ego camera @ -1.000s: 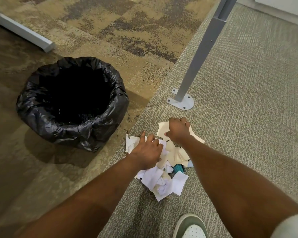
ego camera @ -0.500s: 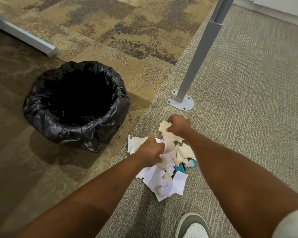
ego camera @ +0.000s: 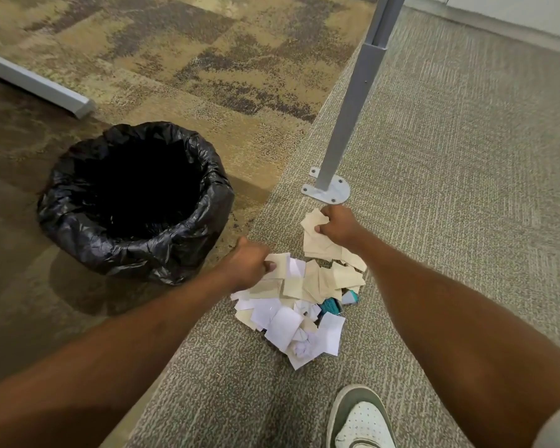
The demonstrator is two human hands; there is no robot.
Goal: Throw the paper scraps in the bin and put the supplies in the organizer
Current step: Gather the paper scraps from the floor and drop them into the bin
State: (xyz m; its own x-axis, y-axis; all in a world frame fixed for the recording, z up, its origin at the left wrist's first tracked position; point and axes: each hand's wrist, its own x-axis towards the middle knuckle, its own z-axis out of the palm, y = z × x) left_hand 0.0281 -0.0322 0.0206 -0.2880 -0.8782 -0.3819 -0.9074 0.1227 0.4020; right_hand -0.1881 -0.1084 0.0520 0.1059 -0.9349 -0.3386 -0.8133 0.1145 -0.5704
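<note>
A heap of white and beige paper scraps point(ego camera: 291, 315) lies on the grey carpet in front of me. My right hand point(ego camera: 335, 226) is closed on a bunch of beige scraps point(ego camera: 317, 240) at the heap's far edge. My left hand point(ego camera: 251, 265) is clenched on scraps at the heap's left edge. A teal item point(ego camera: 330, 306) shows partly under the papers. The bin point(ego camera: 136, 198), lined with a black bag, stands open to the left on the brown carpet.
A grey metal table leg point(ego camera: 353, 111) with a round foot plate point(ego camera: 328, 190) stands just beyond the heap. Another grey bar point(ego camera: 36, 85) lies at the far left. My shoe point(ego camera: 359, 418) is at the bottom edge.
Both hands have closed on scraps and drawn them up from the heap. The left hand shifted left toward the bin; the right hand's bunch now hangs above the carpet.
</note>
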